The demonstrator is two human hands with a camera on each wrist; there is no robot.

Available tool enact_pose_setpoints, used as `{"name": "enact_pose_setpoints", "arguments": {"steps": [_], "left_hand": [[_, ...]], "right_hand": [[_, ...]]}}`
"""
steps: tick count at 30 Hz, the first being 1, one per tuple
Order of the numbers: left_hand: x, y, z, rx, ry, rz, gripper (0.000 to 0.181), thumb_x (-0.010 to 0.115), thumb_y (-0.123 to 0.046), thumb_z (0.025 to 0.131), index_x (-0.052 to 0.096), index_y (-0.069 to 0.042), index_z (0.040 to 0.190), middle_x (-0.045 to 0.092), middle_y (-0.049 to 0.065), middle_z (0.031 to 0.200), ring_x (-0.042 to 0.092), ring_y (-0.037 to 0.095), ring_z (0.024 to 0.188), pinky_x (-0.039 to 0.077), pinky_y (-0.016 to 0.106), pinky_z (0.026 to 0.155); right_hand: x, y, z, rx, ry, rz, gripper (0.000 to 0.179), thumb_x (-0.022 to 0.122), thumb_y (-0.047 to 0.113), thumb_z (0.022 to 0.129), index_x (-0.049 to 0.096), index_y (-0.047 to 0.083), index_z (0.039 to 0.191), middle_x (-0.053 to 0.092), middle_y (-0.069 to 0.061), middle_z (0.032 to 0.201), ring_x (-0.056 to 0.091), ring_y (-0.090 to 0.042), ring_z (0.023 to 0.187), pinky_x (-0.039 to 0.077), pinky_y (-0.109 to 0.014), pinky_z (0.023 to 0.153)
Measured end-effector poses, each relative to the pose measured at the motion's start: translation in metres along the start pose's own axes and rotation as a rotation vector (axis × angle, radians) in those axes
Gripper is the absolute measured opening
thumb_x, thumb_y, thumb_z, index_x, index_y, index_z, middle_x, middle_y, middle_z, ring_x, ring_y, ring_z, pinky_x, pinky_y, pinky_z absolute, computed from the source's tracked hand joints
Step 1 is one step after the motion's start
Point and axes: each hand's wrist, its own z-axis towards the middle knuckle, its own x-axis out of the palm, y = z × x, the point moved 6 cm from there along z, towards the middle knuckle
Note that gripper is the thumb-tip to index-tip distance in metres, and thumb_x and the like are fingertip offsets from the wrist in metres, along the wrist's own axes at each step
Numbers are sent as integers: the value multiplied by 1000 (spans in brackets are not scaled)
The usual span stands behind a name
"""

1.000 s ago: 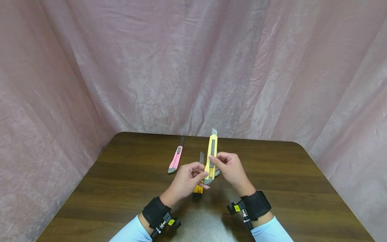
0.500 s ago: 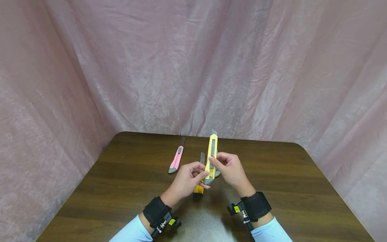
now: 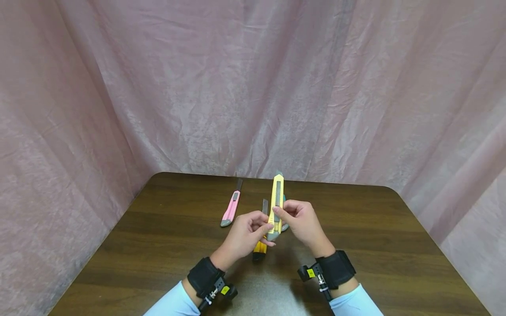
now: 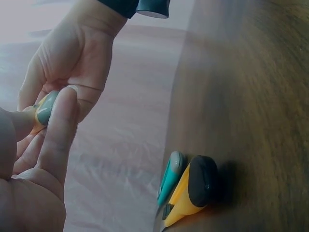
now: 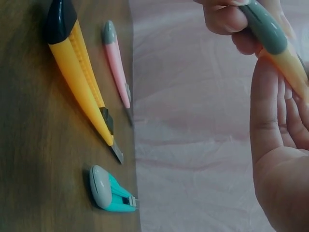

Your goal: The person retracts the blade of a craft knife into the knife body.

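Note:
Above the table, a yellow utility knife with a grey end cap is held upright between both hands, a short tip of blade showing at its top. My left hand pinches the grey-capped lower end between thumb and fingers. The right hand grips the middle of the body, its thumb on the grey slider. In the right wrist view the grey cap lies between the fingers. Beneath the hands an orange utility knife with a black end lies on the table, blade out; the left hand partly hides it in the head view.
A pink utility knife lies on the brown table to the left, its blade extended. A teal utility knife with a grey end lies behind the right hand. Pink curtains hang behind the table.
The blade at the top of the yellow utility knife has drawn back into its body, and the right thumb has slid slightly down with the slider. The left hand has stayed in place.

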Motion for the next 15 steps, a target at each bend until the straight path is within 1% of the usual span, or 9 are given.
{"name": "enact_pose_setpoints", "arguments": {"steps": [3,7,12,15], "left_hand": [[-1,-2,1,19,-1,1,12,60,2,90,60,3,102,65,16,92,65,36,71,56,47,60],[-2,-3,1,29,-5,2,12,60,3,90,60,3,102,65,16,91,63,40,72,56,50,61],[-1,-2,1,7,-11,3,12,60,3,90,60,3,102,65,17,92,62,43,75,54,54,62],[-1,-2,1,0,-18,0,12,60,3,89,60,3,101,65,17,92,62,43,76,54,54,62]], "right_hand": [[1,3,0,-26,-7,8,11,63,4,91,67,-4,86,65,-13,74,60,-31,59,56,-30,51],[0,1,1,-4,-29,9,14,62,6,92,66,-4,84,65,-13,72,61,-28,59,57,-32,52],[-3,-24,5,97,-48,3,21,63,19,93,68,1,83,63,-10,69,61,-23,59,57,-34,51],[-4,-34,6,104,-36,-2,21,64,23,92,68,5,82,64,-8,70,61,-23,60,57,-34,51]]}}
